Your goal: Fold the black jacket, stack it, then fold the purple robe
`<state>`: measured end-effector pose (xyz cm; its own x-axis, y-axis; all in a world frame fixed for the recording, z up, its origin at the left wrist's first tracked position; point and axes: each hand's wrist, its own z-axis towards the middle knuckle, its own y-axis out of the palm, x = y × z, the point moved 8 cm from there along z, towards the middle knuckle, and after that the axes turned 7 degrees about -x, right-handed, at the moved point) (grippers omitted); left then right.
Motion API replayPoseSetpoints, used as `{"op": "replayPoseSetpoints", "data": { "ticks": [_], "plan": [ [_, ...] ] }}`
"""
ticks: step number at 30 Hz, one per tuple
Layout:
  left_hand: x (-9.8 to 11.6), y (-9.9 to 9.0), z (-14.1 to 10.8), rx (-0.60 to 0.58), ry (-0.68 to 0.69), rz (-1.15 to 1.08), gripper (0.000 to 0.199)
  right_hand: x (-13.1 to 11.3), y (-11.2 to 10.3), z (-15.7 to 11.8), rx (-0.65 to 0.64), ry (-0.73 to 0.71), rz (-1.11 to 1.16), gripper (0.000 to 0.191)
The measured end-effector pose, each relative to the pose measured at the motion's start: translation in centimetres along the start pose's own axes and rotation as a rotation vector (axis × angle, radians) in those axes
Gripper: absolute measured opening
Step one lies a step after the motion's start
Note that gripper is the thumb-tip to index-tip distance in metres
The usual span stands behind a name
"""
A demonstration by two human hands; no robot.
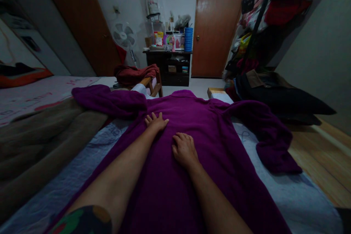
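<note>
A purple long-sleeved fleece garment (192,117) lies spread over the bed, its collar at the far end and its sleeves out to both sides. The left sleeve runs over a brown fuzzy cloth, while the right one bends back toward me. My left hand (157,122) rests on the upper part of the garment, open with fingers spread. Lower and a little to the right, my right hand (185,149) lies palm down on the fabric, fingers loosely bent and holding nothing visible.
The brown fuzzy cloth (49,135) lies on the left, on a bed with a pale blue sheet (296,197). Beyond it are a wooden chair (157,86) with a red cloth, a dark cabinet (167,67) and a fan (124,36). Dark folded clothes (285,91) are piled at right.
</note>
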<state>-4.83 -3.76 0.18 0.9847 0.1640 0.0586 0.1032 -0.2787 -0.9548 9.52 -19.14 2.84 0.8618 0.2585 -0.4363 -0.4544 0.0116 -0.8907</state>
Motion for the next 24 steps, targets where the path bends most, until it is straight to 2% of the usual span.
{"op": "replayPoseSetpoints", "data": {
  "ticks": [4,6,9,12,16,18,21,24],
  "plan": [
    [4.8,0.4,-4.5,0.075,0.219,-0.07,0.065,0.8,-0.3,0.3,0.025,0.039,0.035,0.038],
    [5.7,1.5,-6.2,0.029,0.265,-0.099,0.059,1.9,-0.8,0.3,0.043,0.149,0.024,0.039],
    [5.8,3.1,-7.8,0.011,0.271,-0.126,0.06,3.5,-1.7,0.0,0.056,0.331,-0.07,0.034],
    [5.7,3.4,-8.7,0.157,0.297,-0.109,0.063,4.3,-2.4,-0.4,0.059,0.414,-0.162,0.031],
    [5.8,3.7,-9.1,0.245,0.336,-0.1,0.063,6.2,-2.5,-0.7,0.055,0.472,-0.201,0.05],
    [6.0,3.3,-9.4,0.275,0.368,-0.12,0.065,7.4,-2.0,-0.7,-0.01,0.498,-0.197,0.06],
    [6.4,1.9,-10.1,0.358,0.435,-0.165,0.062,8.8,-1.5,-0.6,-0.091,0.518,-0.208,0.066],
    [7.2,1.2,-10.6,0.347,0.544,-0.175,0.04,9.7,-1.7,-0.6,-0.094,0.543,-0.233,0.068]
  ]
}}
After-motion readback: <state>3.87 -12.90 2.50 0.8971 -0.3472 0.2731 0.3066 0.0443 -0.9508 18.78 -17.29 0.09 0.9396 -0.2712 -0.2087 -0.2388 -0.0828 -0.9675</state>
